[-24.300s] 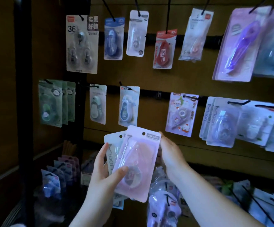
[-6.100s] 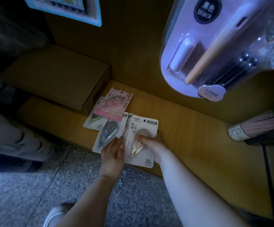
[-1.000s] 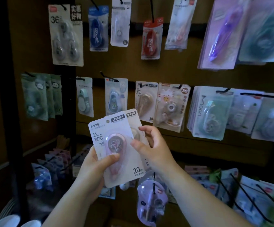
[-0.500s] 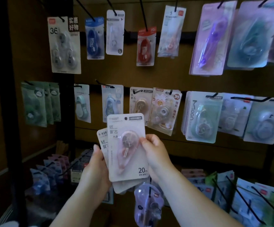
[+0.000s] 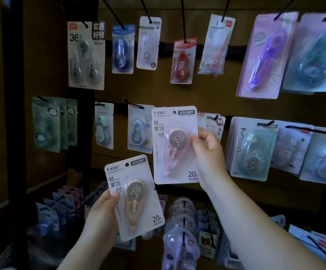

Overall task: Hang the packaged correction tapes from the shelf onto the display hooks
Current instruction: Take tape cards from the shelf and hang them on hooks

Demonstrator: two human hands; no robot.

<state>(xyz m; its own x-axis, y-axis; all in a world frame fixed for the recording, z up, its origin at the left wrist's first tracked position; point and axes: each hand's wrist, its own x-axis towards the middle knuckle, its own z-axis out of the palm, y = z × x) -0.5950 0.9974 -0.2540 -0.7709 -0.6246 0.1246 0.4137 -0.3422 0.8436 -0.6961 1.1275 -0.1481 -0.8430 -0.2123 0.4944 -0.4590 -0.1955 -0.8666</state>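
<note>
While our right hand (image 5: 207, 152) pinches the pink-tape pack (image 5: 174, 145) by its right edge, up at the middle hook row (image 5: 314, 130), our left hand (image 5: 103, 213) grips the yellow-tape pack (image 5: 134, 197) lower down, thumb across its left edge. Can't tell whether the pink pack's hole is on a hook. A cartoon pack (image 5: 214, 123) hangs just behind it.

dim | corners dark | edges bowed | far packs blurred
</note>
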